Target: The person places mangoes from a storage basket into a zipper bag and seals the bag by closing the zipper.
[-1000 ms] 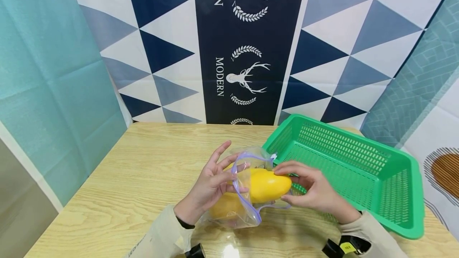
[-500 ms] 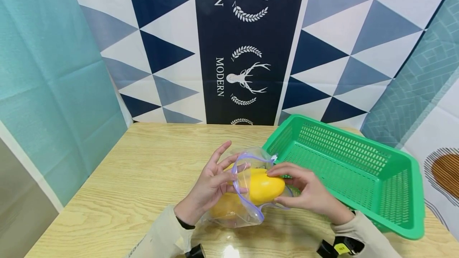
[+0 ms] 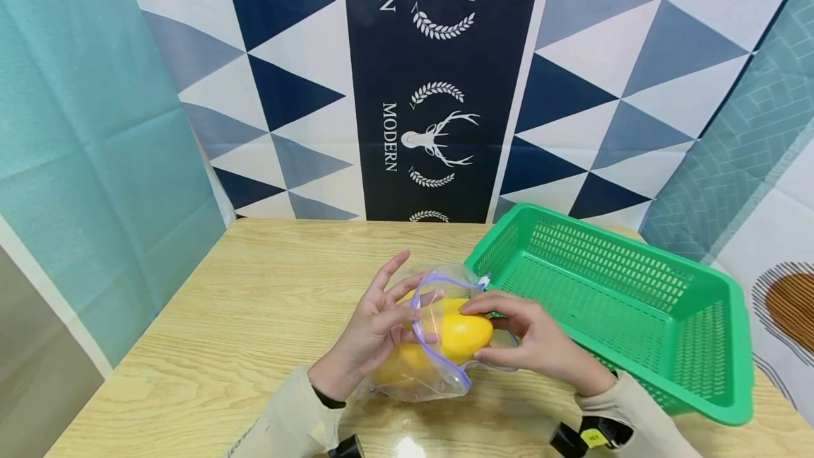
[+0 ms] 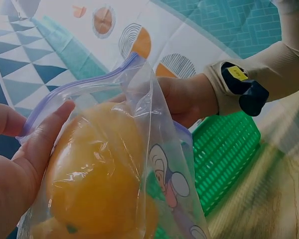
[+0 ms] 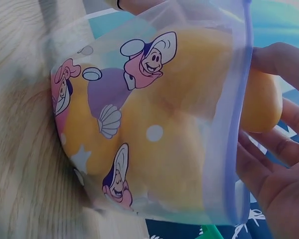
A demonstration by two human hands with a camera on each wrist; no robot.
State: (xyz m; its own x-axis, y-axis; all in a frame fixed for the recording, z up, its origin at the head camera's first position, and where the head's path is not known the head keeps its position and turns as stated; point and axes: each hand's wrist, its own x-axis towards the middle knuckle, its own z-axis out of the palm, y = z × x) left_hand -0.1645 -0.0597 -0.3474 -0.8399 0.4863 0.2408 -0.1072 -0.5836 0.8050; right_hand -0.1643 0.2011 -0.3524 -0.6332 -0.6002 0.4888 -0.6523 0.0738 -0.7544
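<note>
The clear printed bag (image 5: 154,132) lies on the wood-grained bench (image 3: 273,302), well in from the left and back edges. The left hand (image 3: 375,320) has its grip on the purple-lined rim (image 3: 453,373), thumb and fingers pinching the plastic. The right hand (image 3: 534,338) grasps a yellow fruit (image 3: 467,336), thumb below and fingers above; the fruit sits in the bag's mouth, mostly inside, its rounded end poking out past the rim. More yellow fruit (image 3: 391,370) shows through the plastic, deeper in the bag. A green basket (image 3: 591,292) stands toward the bench's back right corner, just beside the bag; whether they touch I cannot tell.
</note>
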